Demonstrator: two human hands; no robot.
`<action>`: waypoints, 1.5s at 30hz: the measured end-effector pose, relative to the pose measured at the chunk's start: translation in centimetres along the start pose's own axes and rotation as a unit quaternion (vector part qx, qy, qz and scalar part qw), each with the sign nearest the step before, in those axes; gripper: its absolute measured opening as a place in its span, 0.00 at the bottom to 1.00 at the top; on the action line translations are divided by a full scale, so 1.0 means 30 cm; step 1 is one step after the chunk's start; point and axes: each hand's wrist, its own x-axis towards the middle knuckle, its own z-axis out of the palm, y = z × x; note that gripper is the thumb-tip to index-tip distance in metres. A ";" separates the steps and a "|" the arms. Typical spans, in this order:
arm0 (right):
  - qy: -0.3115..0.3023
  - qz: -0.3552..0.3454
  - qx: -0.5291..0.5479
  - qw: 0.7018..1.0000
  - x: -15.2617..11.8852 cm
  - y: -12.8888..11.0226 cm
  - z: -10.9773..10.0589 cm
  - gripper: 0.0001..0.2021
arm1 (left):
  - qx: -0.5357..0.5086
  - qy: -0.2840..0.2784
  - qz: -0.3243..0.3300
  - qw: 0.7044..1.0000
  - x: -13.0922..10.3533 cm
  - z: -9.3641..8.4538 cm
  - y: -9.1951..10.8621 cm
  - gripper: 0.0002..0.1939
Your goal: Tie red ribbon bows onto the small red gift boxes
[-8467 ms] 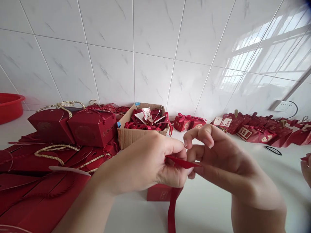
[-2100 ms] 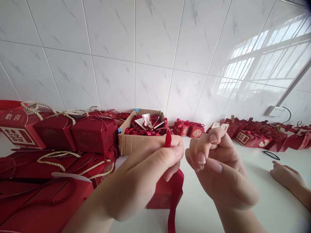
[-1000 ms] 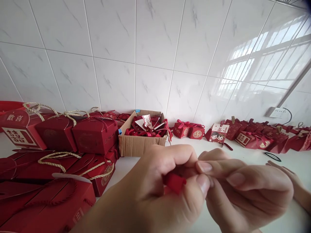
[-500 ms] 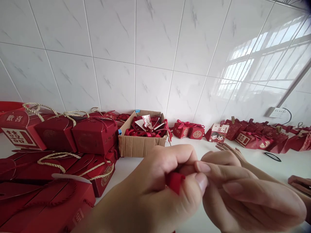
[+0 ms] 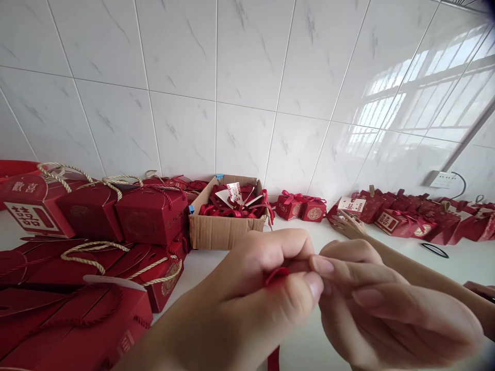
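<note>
Close to the camera, my left hand [image 5: 263, 293] is closed, thumb against the curled index finger, on a red ribbon [image 5: 277, 275]. A loop of the ribbon pokes out above the thumb, and a flat red length shows below the hand at the frame's lower edge. My right hand [image 5: 390, 304] touches the left fingertips, its thumb and index finger pinched together. What lies between those right fingertips is hidden.
Red gift boxes [image 5: 150, 214] with rope handles are stacked at left. A cardboard box [image 5: 226, 232] holds red ribbons and cards. Two small ribboned boxes [image 5: 314, 211] stand by the tiled wall. Another person's hand [image 5: 348, 226] touches a box at right; a black ring [image 5: 434, 251] lies nearby.
The ribbon loop has sunk lower between my left thumb and fingers, and its length now shows below. The other person's hand has reached left and up to a box.
</note>
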 end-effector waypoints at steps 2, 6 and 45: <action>0.072 -0.032 0.021 0.997 0.009 0.002 0.006 0.23 | 0.007 0.004 0.007 1.000 0.001 0.000 0.004 0.11; 0.117 -0.038 0.067 0.990 0.018 0.010 0.023 0.23 | 0.023 0.004 0.019 1.000 0.004 0.000 0.004 0.11; 0.121 0.457 0.467 0.747 0.066 0.253 -0.052 0.18 | 0.456 0.308 -0.068 0.832 0.043 -0.073 -0.062 0.19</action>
